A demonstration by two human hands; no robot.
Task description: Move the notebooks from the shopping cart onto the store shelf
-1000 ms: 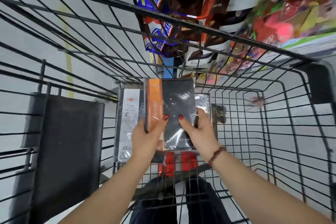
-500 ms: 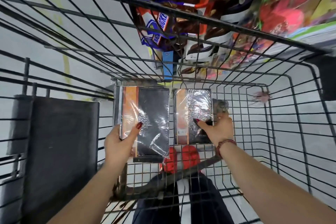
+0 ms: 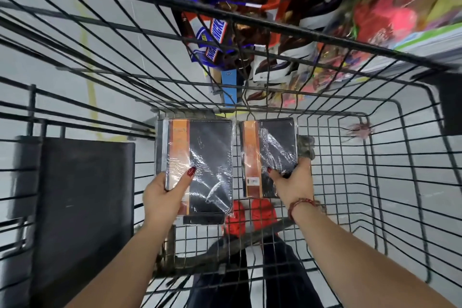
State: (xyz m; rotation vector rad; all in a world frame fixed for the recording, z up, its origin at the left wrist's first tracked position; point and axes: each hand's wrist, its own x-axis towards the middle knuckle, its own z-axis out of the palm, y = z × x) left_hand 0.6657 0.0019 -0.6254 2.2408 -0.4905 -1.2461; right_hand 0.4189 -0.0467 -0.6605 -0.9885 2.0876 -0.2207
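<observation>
Two black notebooks with an orange stripe, wrapped in clear film, are inside the wire shopping cart (image 3: 390, 182). My left hand (image 3: 165, 195) grips the larger left notebook (image 3: 210, 165) by its lower left corner, thumb on the cover. A further notebook edge shows under it at the bottom. My right hand (image 3: 295, 182) grips the smaller right notebook (image 3: 272, 152) at its lower right corner, thumb on top. The two notebooks are side by side, a little apart. A store shelf (image 3: 425, 40) edge shows at the upper right.
A black flap (image 3: 82, 207) of the cart's child seat stands at the left. Snack bags and chocolate bars (image 3: 225, 32) hang beyond the cart's far rim. My red shoes (image 3: 250, 217) show through the cart's wire floor.
One second ago both hands held one notebook together at the middle. They have since parted: the left hand carries its notebook left, and the right hand has taken a second notebook.
</observation>
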